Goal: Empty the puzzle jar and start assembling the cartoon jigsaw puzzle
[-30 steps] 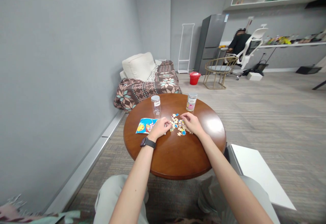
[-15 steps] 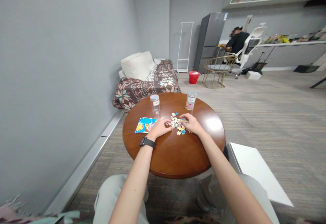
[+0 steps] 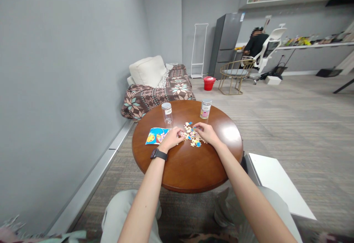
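Observation:
A loose heap of jigsaw puzzle pieces, some blue or yellow and many pale side up, lies mid-table. My left hand, with a black watch on its wrist, rests at the heap's left side; its thumb and fingers are apart, curved around pieces at the edge. From the right, my right hand reaches over the heap, fingertips closed on what looks like a small puzzle piece, mostly hidden. A blue picture sheet with cartoon figures lies partly under my left hand.
On the round brown table stand a clear lidded jar and a lidded jar with a pink picture. Beyond are a cloth-covered seat, a red bucket and a seated person. A white box stands at right.
My right fingertips have moved from the heap's upper right edge in among the pieces. My left hand's fingers spread a little, then drew slightly closer together. The view has shifted slightly.

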### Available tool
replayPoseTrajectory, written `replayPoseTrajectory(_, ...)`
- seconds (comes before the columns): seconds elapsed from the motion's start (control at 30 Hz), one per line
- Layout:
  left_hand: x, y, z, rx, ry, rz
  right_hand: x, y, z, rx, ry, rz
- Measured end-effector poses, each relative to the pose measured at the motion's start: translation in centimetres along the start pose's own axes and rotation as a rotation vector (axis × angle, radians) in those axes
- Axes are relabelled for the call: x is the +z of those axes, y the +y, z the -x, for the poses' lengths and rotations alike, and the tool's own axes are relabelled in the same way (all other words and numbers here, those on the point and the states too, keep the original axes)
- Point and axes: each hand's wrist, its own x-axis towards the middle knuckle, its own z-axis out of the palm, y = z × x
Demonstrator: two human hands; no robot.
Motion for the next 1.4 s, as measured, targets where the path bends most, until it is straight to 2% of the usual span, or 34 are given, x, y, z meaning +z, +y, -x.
replayPoseTrajectory(0.43, 0.12, -0.13, -0.14, 0.018, 0.020, 0.023, 0.09, 0.73, 0.16, 0.030, 0.086, -0.097)
replayPoseTrajectory(0.6, -0.11, 0.10, -0.22, 0.053, 0.053, 0.093, -0.07, 0.59, 0.08, 0.041, 0.083, -0.043)
replayPoseTrajectory(0.8, -0.42, 0.49, -0.27, 0.035, 0.116, 0.110, -0.13, 0.64, -0.04, 0.001, 0.107, 0.025)
replayPoseTrajectory(1.03, 0.04, -0.06, -0.41, -0.014, 0.148, 0.150, -0.05, 0.65, -0.03, -0.017, 0.117, 0.025)
replayPoseTrajectory(1.4, -0.04, 0.29, -0.18, -0.006, 0.104, 0.142, 0.05, 0.51, 0.14, -0.030, 0.099, 0.013)
